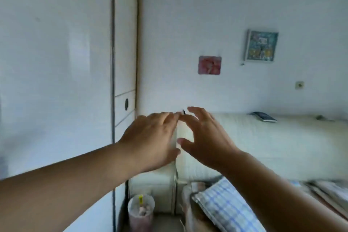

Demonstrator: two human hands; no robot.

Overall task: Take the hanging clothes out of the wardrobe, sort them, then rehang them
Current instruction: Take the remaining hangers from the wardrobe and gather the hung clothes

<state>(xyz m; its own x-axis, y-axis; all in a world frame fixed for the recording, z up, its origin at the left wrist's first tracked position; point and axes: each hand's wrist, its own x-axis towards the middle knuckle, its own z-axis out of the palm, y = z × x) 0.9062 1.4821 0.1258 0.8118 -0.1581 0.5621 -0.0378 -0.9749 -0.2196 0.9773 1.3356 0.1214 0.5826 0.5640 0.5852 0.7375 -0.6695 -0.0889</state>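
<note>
flanking a blurry sliver (184,111), left hand (152,137) and right hand (205,137) splay.

My left hand (150,137) and right hand (205,137) reach forward, fingers loosely spread, holding nothing. The closed wardrobe (56,62) stands left, a bed (273,141) right.

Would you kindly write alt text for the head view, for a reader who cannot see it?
A person's left hand and right hand reach forward, open, close together and empty. White wardrobe doors stand at the left; a pale bed and a blue checked pillow lie at the right.
</note>
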